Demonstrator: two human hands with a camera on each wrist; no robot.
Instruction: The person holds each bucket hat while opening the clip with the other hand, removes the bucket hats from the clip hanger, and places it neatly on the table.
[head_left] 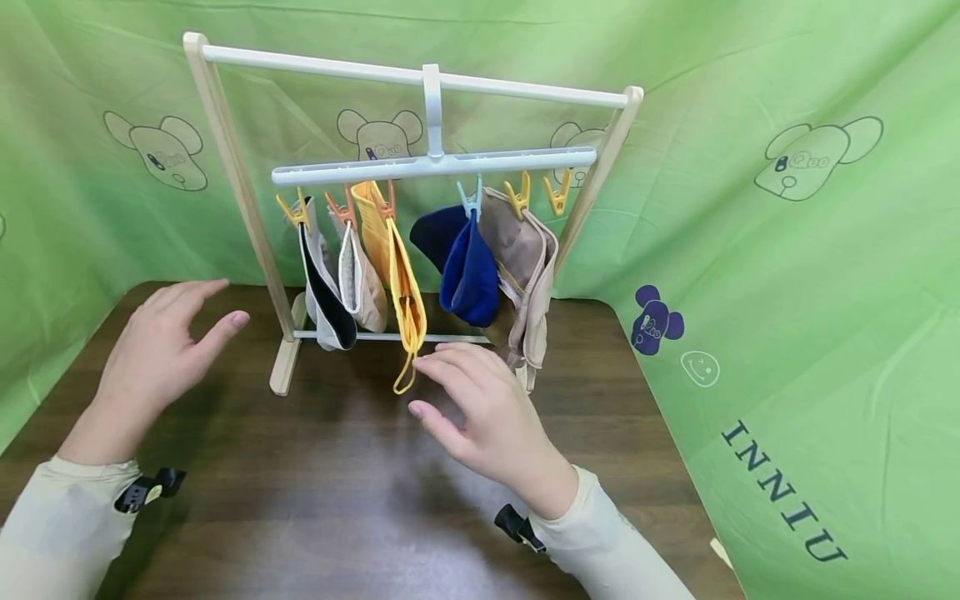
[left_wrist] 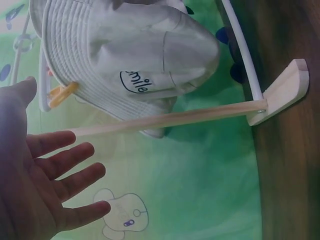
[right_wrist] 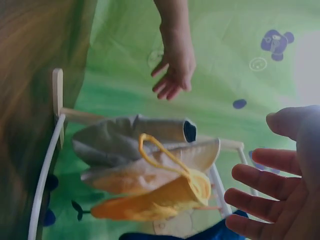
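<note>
Several cloth hats hang by clips under a white hanger (head_left: 360, 171). From the left come a grey-white bucket hat (head_left: 318, 283) with a dark lining, a beige hat (head_left: 369, 292), a yellow hat (head_left: 405, 292) with a cord loop, a blue hat (head_left: 471, 279) and a tan hat (head_left: 525, 267). Lettering reading "smile" shows on the grey-white hat (left_wrist: 185, 50) in the left wrist view. My left hand (head_left: 161, 342) hovers left of the rack, fingers extended and holding nothing. In front of the blue and yellow hats is my right hand (head_left: 487, 412), empty, its fingers apart from the cloth.
The hanger hooks over the top bar (head_left: 322, 64) of a wooden-legged rack. One yellow clip (head_left: 557, 193) at its right end holds nothing. The rack stands at the back of a dark wooden table (head_left: 337, 500), with a green printed cloth (head_left: 787, 275) behind and to the right.
</note>
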